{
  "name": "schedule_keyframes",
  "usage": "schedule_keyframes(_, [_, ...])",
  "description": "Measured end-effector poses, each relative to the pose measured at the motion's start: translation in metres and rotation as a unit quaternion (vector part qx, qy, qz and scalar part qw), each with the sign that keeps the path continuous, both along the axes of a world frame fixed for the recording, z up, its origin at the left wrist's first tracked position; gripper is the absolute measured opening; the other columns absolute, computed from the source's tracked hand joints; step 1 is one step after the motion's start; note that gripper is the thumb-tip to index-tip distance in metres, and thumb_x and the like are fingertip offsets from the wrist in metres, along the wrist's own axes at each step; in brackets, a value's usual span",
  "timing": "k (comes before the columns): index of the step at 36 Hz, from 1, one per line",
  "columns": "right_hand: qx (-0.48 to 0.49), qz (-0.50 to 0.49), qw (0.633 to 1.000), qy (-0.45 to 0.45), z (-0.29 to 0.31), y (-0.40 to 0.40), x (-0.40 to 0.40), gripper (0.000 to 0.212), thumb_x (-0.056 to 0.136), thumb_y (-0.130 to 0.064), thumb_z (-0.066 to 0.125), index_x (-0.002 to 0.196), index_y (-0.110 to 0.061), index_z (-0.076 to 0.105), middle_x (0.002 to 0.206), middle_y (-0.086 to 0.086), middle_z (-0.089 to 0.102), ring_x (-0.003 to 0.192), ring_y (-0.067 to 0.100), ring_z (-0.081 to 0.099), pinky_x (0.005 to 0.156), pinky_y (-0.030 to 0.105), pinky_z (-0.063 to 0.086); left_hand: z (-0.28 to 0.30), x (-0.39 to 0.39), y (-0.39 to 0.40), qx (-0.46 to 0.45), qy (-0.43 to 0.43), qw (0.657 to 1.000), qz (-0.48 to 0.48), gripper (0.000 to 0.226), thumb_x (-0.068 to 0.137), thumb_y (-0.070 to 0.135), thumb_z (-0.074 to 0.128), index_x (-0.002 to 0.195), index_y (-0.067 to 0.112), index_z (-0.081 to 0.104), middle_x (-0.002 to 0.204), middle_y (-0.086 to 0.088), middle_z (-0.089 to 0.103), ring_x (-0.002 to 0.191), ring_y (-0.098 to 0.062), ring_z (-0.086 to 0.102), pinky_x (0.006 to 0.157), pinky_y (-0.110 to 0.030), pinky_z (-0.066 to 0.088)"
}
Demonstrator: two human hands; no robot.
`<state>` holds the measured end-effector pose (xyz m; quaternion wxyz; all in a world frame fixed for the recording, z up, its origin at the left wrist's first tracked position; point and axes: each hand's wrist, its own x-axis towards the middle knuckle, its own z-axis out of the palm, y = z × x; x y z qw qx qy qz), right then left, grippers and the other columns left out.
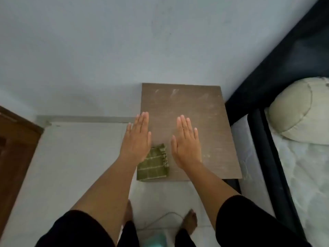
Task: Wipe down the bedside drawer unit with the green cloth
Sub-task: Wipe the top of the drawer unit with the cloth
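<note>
The bedside drawer unit [199,104] has a brown wood-grain top with pale dusty smears, seen from above. A folded green checked cloth [153,166] lies on its near left corner. My left hand [137,139] hovers flat, palm down, over the unit's left edge, its heel covering the cloth's far left corner. Above the middle of the top, just right of the cloth, my right hand [186,143] is also flat with fingers together. Neither hand holds anything.
A dark bed frame [263,139] with a white mattress and a beige pillow [299,109] stands right against the unit. A grey wall is behind. A wooden door [16,148] is at the left. My bare feet and a white cable [160,221] are on the pale floor.
</note>
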<state>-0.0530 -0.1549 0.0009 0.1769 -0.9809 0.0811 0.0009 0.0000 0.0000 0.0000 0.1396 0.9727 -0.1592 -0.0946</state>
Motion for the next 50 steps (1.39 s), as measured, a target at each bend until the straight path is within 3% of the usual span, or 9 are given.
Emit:
schedule_keyframes(13, [-0.048, 0.221, 0.95, 0.214, -0.112, 0.051, -0.023, 0.064, 0.099, -0.039, 0.026, 0.149, -0.016, -0.007, 0.159, -0.001, -0.013, 0.145, 0.015, -0.016, 0.117, 0.037, -0.01, -0.105, 0.0, 0.03, 0.042, 0.133, 0.99, 0.018, 0.059, 0.1, 0.024, 0.027, 0.151, 0.016, -0.001, 0.16, -0.004, 0.006, 0.148, -0.021, 0.004, 0.12, -0.043, 0.011])
schedule_keyframes(20, [-0.023, 0.24, 0.928, 0.283, -0.141, 0.065, -0.018, 0.085, 0.088, -0.044, 0.053, 0.15, -0.025, -0.003, 0.159, -0.003, -0.013, 0.147, 0.016, -0.01, 0.118, 0.045, 0.01, -0.127, 0.004, 0.038, 0.046, 0.189, 0.981, 0.017, 0.056, 0.1, 0.024, 0.024, 0.151, 0.016, 0.0, 0.159, -0.004, 0.01, 0.147, -0.022, 0.007, 0.119, -0.045, 0.015])
schedule_keyframes(28, [-0.006, 0.23, 0.935, 0.268, -0.154, 0.06, -0.017, 0.09, 0.085, -0.035, 0.063, 0.15, -0.023, 0.002, 0.159, -0.009, -0.006, 0.147, 0.012, -0.005, 0.119, 0.039, 0.014, -0.128, 0.002, 0.031, 0.03, 0.235, 0.971, 0.036, 0.052, 0.102, 0.027, 0.022, 0.15, 0.018, 0.005, 0.158, -0.007, 0.015, 0.144, -0.028, 0.018, 0.116, -0.043, 0.019])
schedule_keyframes(32, [0.015, 0.224, 0.944, 0.241, -0.151, 0.056, -0.013, 0.068, 0.092, -0.026, 0.054, 0.149, -0.024, 0.017, 0.159, -0.008, 0.01, 0.146, 0.013, 0.009, 0.114, 0.039, 0.025, -0.128, 0.007, 0.028, 0.019, 0.236, 0.97, 0.046, 0.052, 0.102, 0.027, 0.021, 0.151, 0.017, 0.005, 0.158, -0.008, 0.016, 0.144, -0.029, 0.02, 0.115, -0.042, 0.021])
schedule_keyframes(35, [0.016, 0.22, 0.964, 0.148, -0.156, 0.055, -0.009, 0.054, 0.085, -0.002, 0.058, 0.136, -0.015, 0.047, 0.147, 0.003, 0.042, 0.133, 0.022, 0.042, 0.094, 0.042, 0.048, -0.128, 0.012, 0.028, 0.02, 0.23, 0.972, 0.041, 0.052, 0.103, 0.027, 0.02, 0.151, 0.017, 0.005, 0.158, -0.009, 0.017, 0.144, -0.029, 0.02, 0.115, -0.042, 0.021])
schedule_keyframes(37, [0.031, 0.218, 0.972, 0.083, -0.164, 0.055, -0.004, 0.044, 0.066, 0.007, 0.072, 0.108, -0.007, 0.068, 0.115, 0.01, 0.068, 0.097, 0.028, 0.066, 0.062, 0.039, 0.059, -0.13, 0.018, 0.028, 0.026, 0.229, 0.972, 0.04, 0.052, 0.103, 0.028, 0.02, 0.151, 0.018, 0.005, 0.158, -0.009, 0.017, 0.144, -0.029, 0.021, 0.115, -0.042, 0.022])
schedule_keyframes(41, [0.0, 0.236, 0.971, 0.03, -0.152, 0.055, 0.02, 0.027, 0.053, 0.007, 0.077, 0.073, -0.004, 0.063, 0.066, 0.009, 0.063, 0.056, 0.025, 0.06, 0.037, 0.023, 0.046, -0.137, 0.037, 0.028, 0.008, 0.201, 0.977, 0.069, 0.051, 0.101, 0.032, 0.021, 0.15, 0.023, 0.01, 0.153, -0.013, 0.027, 0.134, -0.036, 0.038, 0.107, -0.049, 0.037])
schedule_keyframes(46, [-0.044, 0.175, 0.982, -0.059, -0.128, 0.036, 0.066, 0.028, 0.068, -0.011, 0.034, 0.077, -0.007, 0.06, 0.066, 0.007, 0.06, 0.053, 0.023, 0.055, 0.044, 0.019, 0.025, -0.129, 0.072, 0.02, -0.06, 0.142, 0.977, 0.145, 0.05, 0.1, 0.029, 0.022, 0.148, 0.018, 0.016, 0.149, -0.015, 0.031, 0.127, -0.039, 0.043, 0.102, -0.05, 0.04])
schedule_keyframes(50, [-0.065, 0.127, 0.987, -0.081, -0.103, 0.013, 0.122, 0.015, 0.074, -0.002, 0.048, 0.084, -0.004, 0.059, 0.075, 0.011, 0.061, 0.061, 0.026, 0.056, 0.043, 0.019, 0.013, -0.127, 0.102, 0.009, -0.095, 0.128, 0.975, 0.158, 0.049, 0.101, 0.025, 0.024, 0.149, 0.017, 0.015, 0.152, -0.013, 0.028, 0.131, -0.037, 0.039, 0.104, -0.047, 0.038])
